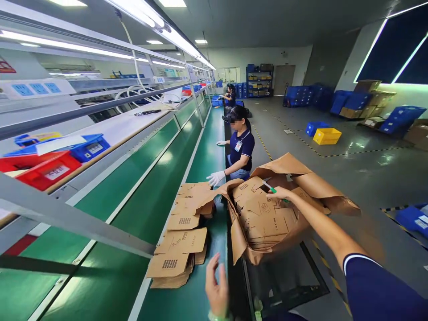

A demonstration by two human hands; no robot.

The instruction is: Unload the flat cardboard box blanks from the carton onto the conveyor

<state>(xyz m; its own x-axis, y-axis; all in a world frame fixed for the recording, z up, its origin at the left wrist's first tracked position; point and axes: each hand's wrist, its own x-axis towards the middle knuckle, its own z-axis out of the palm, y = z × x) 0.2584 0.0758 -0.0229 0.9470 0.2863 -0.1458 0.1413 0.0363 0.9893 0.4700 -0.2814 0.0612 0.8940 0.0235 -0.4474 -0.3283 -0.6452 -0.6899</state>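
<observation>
My right hand [281,193] is closed on a green-handled cutter [273,190], its pale tip pointing to the far left. It is above a stack of flat printed cardboard box blanks [264,211], which lie inside torn brown wrapping paper [245,247]. Somewhat blurred, my left hand [217,287] is raised over the near part of the green conveyor belt [197,303], fingers apart and holding nothing. Beyond it, more stacks of folded cardboard blanks [177,263] lie in a row along the belt. A flap of the wrapping paper reaches across to the far stacks.
A co-worker [241,147] in white gloves sits by the belt, one hand near the far stacks. A grey metal post [83,216] slants across the left. Red bins [50,171] and blue bins [90,147] stand on the side shelf. A yellow crate [327,136] is on the floor.
</observation>
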